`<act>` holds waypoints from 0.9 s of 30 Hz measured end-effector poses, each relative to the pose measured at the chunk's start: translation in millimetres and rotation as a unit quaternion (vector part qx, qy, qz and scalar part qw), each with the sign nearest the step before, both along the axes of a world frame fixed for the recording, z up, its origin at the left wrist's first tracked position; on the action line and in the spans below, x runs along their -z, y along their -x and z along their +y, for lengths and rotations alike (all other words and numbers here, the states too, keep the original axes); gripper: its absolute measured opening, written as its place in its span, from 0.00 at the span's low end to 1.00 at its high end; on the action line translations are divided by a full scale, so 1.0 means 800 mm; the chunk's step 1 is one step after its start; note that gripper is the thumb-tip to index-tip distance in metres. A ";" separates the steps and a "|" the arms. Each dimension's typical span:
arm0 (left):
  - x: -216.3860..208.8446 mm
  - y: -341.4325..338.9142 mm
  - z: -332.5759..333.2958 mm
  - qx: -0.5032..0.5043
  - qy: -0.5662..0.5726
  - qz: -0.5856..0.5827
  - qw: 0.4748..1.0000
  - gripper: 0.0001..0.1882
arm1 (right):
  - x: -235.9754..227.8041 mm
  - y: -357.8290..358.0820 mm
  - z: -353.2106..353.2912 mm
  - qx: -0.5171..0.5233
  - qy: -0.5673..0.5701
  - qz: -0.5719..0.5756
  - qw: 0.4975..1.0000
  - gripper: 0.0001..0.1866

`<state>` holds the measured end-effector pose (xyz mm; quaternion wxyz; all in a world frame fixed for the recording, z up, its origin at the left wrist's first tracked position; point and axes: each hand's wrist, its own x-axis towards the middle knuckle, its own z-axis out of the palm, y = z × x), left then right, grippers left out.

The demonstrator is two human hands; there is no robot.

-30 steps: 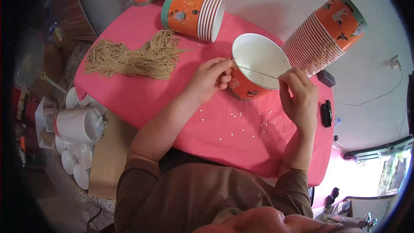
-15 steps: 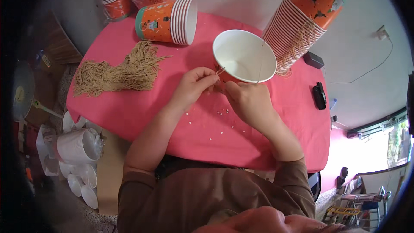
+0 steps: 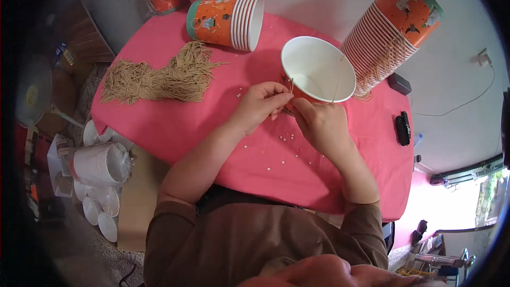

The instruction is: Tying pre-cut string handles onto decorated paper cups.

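Observation:
In front of me a paper bucket [image 3: 305,64], orange outside and white inside, stands on the pink-covered table. A tan string [image 3: 291,85] rises at its near left rim; my left hand [image 3: 259,107] pinches it between thumb and fingers. My right hand [image 3: 325,126] is closed, knuckles up, against the bucket's near side. Its thumb is close to the left fingertips, and what its fingers hold is hidden. Another piece of string [image 3: 337,86] runs across the right part of the bucket's mouth. Small white discs [image 3: 287,137] lie scattered on the table below the hands.
A bundle of tan strings [image 3: 159,78] lies at the left. Nested orange buckets [image 3: 218,20] rest on their side behind it. At the right leans a tall bucket stack [image 3: 374,48] with strings hanging on it. A black stapler-like object [image 3: 403,128] lies near the right edge.
The whole view has shifted, so the table and its things appear farther right. Both hands stay at the bucket's near left rim, still working close together with the string.

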<state>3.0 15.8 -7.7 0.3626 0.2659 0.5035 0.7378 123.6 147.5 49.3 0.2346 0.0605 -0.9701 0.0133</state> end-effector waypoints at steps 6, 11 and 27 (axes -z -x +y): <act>-0.005 -0.004 0.008 -0.026 -0.011 -0.074 0.997 0.05 | -0.002 -0.001 0.001 -0.031 -0.019 -0.023 0.999 0.03; -0.009 0.012 0.012 -0.052 -0.064 -0.134 0.988 0.06 | -0.010 -0.002 0.004 -0.057 -0.061 -0.077 0.994 0.04; 0.001 0.012 0.037 -0.125 -0.017 0.162 0.979 0.06 | 0.020 0.012 0.016 0.001 -0.037 -0.041 0.998 0.01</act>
